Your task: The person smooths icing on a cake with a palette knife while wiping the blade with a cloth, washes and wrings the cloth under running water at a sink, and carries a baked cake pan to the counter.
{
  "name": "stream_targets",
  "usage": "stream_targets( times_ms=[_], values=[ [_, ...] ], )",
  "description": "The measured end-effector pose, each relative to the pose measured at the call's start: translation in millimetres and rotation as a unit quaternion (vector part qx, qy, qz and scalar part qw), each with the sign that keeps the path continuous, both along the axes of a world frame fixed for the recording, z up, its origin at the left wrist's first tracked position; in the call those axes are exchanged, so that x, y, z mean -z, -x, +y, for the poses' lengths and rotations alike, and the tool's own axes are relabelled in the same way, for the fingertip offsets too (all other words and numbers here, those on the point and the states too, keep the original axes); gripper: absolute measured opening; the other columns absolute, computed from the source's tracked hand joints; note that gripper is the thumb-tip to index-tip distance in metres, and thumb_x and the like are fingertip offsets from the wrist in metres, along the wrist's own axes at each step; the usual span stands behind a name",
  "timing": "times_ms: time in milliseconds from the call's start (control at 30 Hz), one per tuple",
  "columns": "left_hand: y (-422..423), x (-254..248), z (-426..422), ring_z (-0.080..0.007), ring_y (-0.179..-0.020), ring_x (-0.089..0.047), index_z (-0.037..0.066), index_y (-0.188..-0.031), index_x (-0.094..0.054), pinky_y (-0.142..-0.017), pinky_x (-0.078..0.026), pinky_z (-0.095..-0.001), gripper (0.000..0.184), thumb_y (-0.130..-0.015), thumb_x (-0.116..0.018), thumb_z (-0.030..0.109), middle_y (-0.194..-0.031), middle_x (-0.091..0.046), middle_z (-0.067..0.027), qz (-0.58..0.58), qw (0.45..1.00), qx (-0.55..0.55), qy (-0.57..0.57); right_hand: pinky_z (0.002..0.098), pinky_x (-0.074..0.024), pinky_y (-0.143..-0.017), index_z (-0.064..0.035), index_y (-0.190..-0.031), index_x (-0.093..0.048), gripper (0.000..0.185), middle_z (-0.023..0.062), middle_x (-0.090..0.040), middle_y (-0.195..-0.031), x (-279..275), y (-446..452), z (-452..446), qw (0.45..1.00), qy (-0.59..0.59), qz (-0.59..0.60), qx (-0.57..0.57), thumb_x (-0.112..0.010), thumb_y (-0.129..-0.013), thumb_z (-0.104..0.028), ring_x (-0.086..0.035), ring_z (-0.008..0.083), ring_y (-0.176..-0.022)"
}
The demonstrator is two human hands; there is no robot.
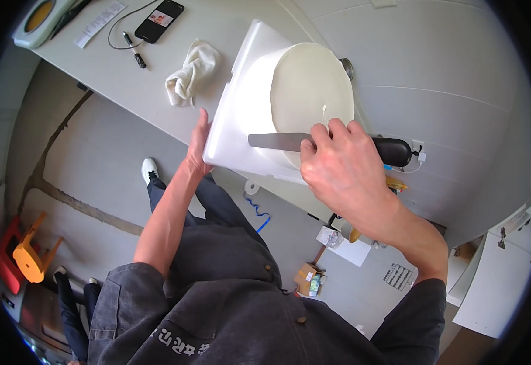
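A tall round cake (pixel 314 79) coated in smooth white cream stands on a square white foam board (pixel 223 149). My right hand (pixel 344 164) is closed on a palette knife (pixel 277 142), with the black handle sticking out past the wrist side. Its metal blade points left, across the cake's near side; whether it touches the cream I cannot tell. At the board's left edge, my left hand (pixel 198 146) grips the rim, thumb up along the side and the other fingers mostly hidden.
On the table (pixel 125 85) lie a crumpled white cloth (pixel 193 72), a phone (pixel 159 20) with a cable, a pen (pixel 134 50) and a kitchen scale (pixel 39 18). An orange stool (pixel 31 258) stands on the floor, near another person's legs (pixel 71 310). A cardboard box (pixel 308 278) sits below.
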State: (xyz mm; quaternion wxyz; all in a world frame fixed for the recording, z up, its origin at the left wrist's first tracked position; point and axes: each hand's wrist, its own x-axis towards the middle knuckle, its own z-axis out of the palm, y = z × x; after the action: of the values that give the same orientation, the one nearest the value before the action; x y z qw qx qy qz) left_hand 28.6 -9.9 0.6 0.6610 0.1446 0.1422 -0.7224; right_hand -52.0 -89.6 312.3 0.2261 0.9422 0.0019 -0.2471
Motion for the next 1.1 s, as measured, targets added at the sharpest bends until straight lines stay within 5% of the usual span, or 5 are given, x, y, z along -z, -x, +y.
stream_targets(
  times_ms=[200,267,567,833,1100],
  values=[
    [35.5,16.7,3.6,-0.0263,-0.113,-0.065,0.007,-0.137,-0.053,-0.104,-0.048,-0.0457,0.063,-0.105,-0.036,0.059,-0.129,-0.064,-0.0126,0.07,0.995,-0.063,-0.016,0.0333,-0.0391,-0.056,-0.0049,-0.055,-0.06,0.012,0.0046,-0.051,-0.061,1.4,2.0,-2.7,1.0,-0.003,-0.02,-0.006,-0.071,-0.053,-0.01,-0.054,0.019,-0.064],
    [41.7,50.1,1.5,-0.0251,-0.115,-0.064,0.008,-0.136,-0.054,-0.104,-0.047,-0.0448,0.063,-0.106,-0.033,0.059,-0.126,-0.067,-0.0119,0.188,0.957,-0.05,0.217,0.0333,-0.039,-0.056,-0.0045,-0.055,-0.06,0.013,0.0046,-0.051,-0.061,1.0,2.1,-3.0,1.0,0.002,-0.018,0.0,-0.072,-0.054,-0.01,-0.054,0.019,-0.064],
    [38.1,1.2,12.2,-0.0292,-0.126,-0.058,0.007,-0.154,-0.035,-0.114,-0.041,-0.0455,0.071,-0.106,-0.028,0.059,-0.141,-0.056,-0.0128,0.029,0.998,0.004,-0.049,0.0337,-0.0384,-0.056,-0.0048,-0.055,-0.06,0.013,0.0044,-0.05,-0.061,1.1,3.6,-4.8,1.0,0.0,-0.015,0.003,-0.071,-0.054,-0.011,-0.053,0.019,-0.063],
    [19.9,2.6,0.3,-0.03,-0.128,-0.057,0.002,-0.144,-0.045,-0.113,-0.041,-0.0473,0.065,-0.108,-0.032,0.053,-0.139,-0.059,-0.0166,0.1,0.986,-0.127,0.027,0.0342,-0.042,-0.059,-0.0042,-0.061,-0.062,0.01,0.0058,-0.054,-0.067,-3.4,6.1,-2.1,1.0,0.003,0.013,0.028,-0.07,-0.058,-0.01,-0.057,0.0207,-0.069],
    [17.1,4.5,0.7,-0.032,-0.124,-0.06,0.003,-0.146,-0.044,-0.115,-0.037,-0.0493,0.075,-0.105,-0.024,0.063,-0.136,-0.06,-0.0201,0.001,0.999,0.01,0.037,0.0347,-0.0458,-0.062,-0.003,-0.067,-0.064,0.009,0.0071,-0.058,-0.073,-3.0,10.0,-3.6,0.999,0.0,0.019,0.048,-0.069,-0.062,-0.008,-0.059,0.022,-0.075]
  ],
)
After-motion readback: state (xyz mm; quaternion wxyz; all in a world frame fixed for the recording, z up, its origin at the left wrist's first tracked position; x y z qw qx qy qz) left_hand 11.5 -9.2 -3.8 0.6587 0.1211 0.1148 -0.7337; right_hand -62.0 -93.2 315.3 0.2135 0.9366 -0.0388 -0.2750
